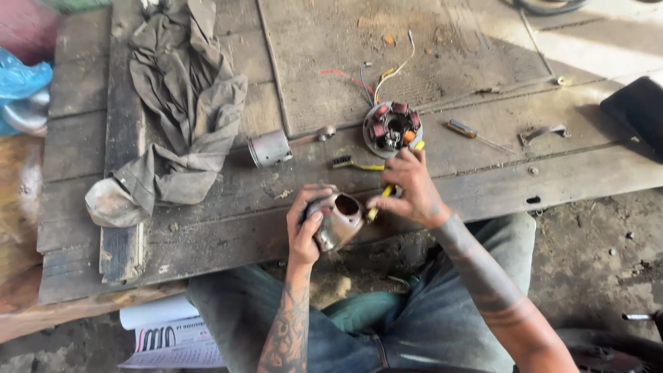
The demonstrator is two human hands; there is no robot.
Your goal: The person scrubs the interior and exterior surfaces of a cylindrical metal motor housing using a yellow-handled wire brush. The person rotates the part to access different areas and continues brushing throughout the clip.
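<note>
The person's left hand is wrapped around a rounded, rust-brown metal housing with an open mouth, fingers curled over its left side and thumb on its near face; it is held just over the near edge of the worn wooden plank table, above the person's lap. The right hand is closed around a thin yellow-handled tool, whose lower end reaches toward the mouth of the housing. Just beyond the right hand lies a round stator plate with red copper coils and coloured wires. A small yellow-handled brush lies on the table just left of that hand. Farther left sit a short grey metal cylinder and a crumpled grey rag. To the right lies a brown-handled screwdriver.
</note>
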